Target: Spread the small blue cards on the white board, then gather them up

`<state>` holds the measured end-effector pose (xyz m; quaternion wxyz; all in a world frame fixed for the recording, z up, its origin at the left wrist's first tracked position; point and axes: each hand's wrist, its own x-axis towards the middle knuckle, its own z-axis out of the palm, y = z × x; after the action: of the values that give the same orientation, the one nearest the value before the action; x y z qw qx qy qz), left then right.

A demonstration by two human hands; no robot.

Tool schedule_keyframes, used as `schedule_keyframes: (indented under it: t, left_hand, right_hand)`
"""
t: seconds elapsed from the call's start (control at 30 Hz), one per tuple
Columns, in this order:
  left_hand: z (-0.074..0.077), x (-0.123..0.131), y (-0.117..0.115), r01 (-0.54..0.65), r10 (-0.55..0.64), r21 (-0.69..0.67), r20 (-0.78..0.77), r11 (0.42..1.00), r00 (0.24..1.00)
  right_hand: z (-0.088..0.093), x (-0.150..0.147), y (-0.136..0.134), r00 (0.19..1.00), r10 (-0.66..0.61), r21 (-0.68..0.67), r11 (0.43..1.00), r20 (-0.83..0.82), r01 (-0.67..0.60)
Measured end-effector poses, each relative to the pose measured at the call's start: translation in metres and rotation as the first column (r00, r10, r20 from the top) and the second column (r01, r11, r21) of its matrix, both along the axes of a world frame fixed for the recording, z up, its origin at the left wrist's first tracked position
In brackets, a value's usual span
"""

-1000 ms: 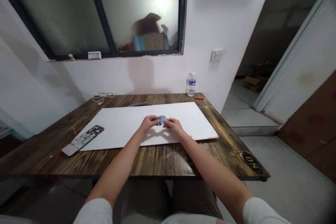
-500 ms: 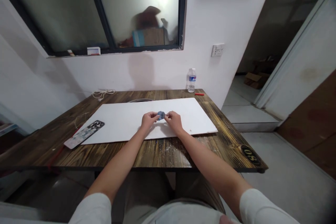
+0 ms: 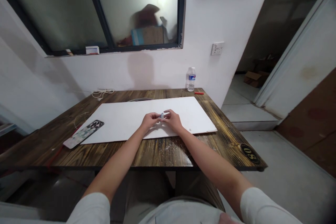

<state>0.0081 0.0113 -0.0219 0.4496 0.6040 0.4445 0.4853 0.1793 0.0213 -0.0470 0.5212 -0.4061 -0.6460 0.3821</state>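
Both hands meet over a white board (image 3: pixel 126 119) that lies on the dark wooden table. Between the fingertips is a small blue and white thing (image 3: pixel 162 116), mostly covered by the fingers; its kind cannot be made out. My left hand (image 3: pixel 150 120) pinches it from the left, thumb and fingers closed. From the right, my right hand (image 3: pixel 172 120) has its thumb and a finger on it, with the index finger raised a little above.
A phone in a patterned case (image 3: pixel 84 134) overlaps the board's left edge. Behind the board stand a water bottle (image 3: pixel 191 79) and a red stick-like object (image 3: pixel 198 93). A white cable (image 3: pixel 102 93) lies at the back left. The number plate (image 3: pixel 250 153) marks the table's front right corner.
The small blue thing has been turned between the fingers: its wider face showed before, now a narrow, paler side. The right fingers have shifted their hold, and both hands are closer together.
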Motion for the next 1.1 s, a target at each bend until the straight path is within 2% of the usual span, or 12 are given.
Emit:
schedule_keyframes:
  t: [0.1, 0.3, 0.4, 0.8, 0.97, 1.1]
  left_hand:
    - [0.0008, 0.0011, -0.0004, -0.017, 0.017, 0.013, 0.003, 1.000, 1.000]
    - [0.0003, 0.0009, 0.0006, -0.003, 0.002, 0.043, 0.020, 0.999, 1.000]
    - [-0.0011, 0.0000, 0.0030, 0.006, -0.004, 0.089, -0.018, 0.996, 1.000]
    - [-0.0015, -0.0012, 0.0012, -0.037, 0.056, 0.143, -0.125, 0.989, 0.991]
    - [-0.0053, -0.0018, 0.0028, -0.043, 0.063, 0.170, -0.113, 0.984, 0.992]
    - [-0.0028, -0.0004, -0.0021, 0.006, 0.038, 0.199, -0.217, 0.980, 0.976]
  right_hand:
    - [-0.0011, -0.0008, -0.0003, 0.998, 0.056, 0.029, 0.998, 0.033, -0.057]
    - [0.0023, -0.0003, -0.0032, 0.993, 0.072, 0.043, 0.996, 0.099, -0.076]
    - [0.0044, 0.0001, -0.0042, 0.992, 0.081, 0.039, 0.996, 0.101, -0.085]
    - [0.0002, -0.0034, -0.0021, 0.995, 0.028, -0.010, 1.000, 0.092, -0.027]
    - [0.0020, -0.0019, -0.0017, 0.990, -0.033, 0.040, 0.999, 0.137, 0.028]
    - [0.0016, -0.0006, -0.0004, 0.976, -0.065, 0.032, 0.998, 0.209, 0.060]
